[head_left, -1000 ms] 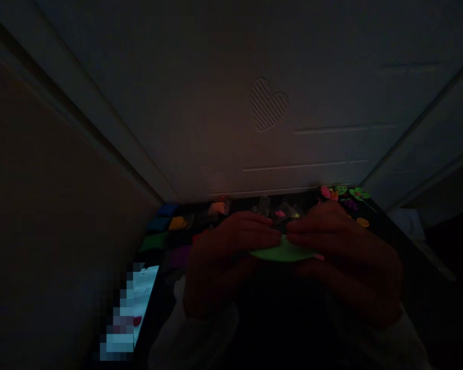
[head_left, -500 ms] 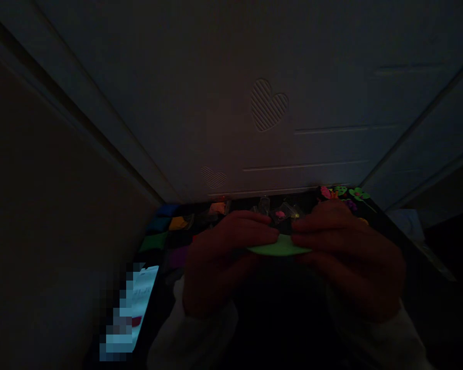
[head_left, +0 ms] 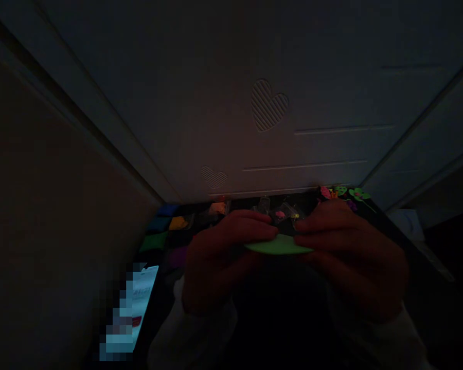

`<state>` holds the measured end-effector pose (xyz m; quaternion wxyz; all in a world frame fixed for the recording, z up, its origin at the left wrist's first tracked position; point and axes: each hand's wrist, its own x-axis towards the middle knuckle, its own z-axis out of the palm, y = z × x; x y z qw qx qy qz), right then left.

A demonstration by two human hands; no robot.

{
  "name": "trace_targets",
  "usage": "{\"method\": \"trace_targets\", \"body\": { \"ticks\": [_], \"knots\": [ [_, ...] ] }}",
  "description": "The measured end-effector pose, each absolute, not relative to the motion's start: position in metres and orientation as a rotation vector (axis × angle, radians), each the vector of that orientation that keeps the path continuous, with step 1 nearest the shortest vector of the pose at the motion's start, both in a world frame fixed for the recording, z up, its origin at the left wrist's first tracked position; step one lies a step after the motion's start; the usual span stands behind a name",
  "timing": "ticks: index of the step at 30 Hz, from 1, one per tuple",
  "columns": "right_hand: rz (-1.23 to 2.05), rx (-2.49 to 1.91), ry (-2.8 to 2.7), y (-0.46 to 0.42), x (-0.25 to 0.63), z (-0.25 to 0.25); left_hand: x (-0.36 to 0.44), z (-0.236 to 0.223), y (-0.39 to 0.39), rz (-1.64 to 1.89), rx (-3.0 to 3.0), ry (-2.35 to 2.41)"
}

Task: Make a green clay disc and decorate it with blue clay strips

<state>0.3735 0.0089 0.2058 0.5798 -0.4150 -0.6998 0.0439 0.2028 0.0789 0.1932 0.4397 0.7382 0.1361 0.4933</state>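
Green sheet held at both ends in dim light

Coloured packets and a lit screen lie to the left; small clear bags and a green flower shape lie beyond the hands. The left hand partly hides a purple packet. A pale panel with ribbed, raised hearts stands at the far side.

The green sheet is between the hands, its long axis left to right, its curved edge facing near. Left hand and right hand each pinch one end. It appears smooth and thin; material undetermined.
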Motion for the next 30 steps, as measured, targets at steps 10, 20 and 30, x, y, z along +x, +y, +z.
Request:
{"method": "trace_targets", "body": {
  "ticks": [10, 20, 30],
  "knots": [
    [0.197, -1.079, -1.64, 0.0122, 0.3709, 0.2093, 0.2057, 0.1991, 0.0717, 1.238, 1.762, 0.512],
    [0.167, -1.139, -1.587, 0.0139, 0.3688, 0.2048, 0.2062, 0.1984, 0.0711, 1.161, 1.823, 0.701],
    [0.269, -1.132, -1.487, 0.0162, 0.367, 0.203, 0.2118, 0.1985, 0.0685, 1.218, 1.694, 0.683]
  ]
}}
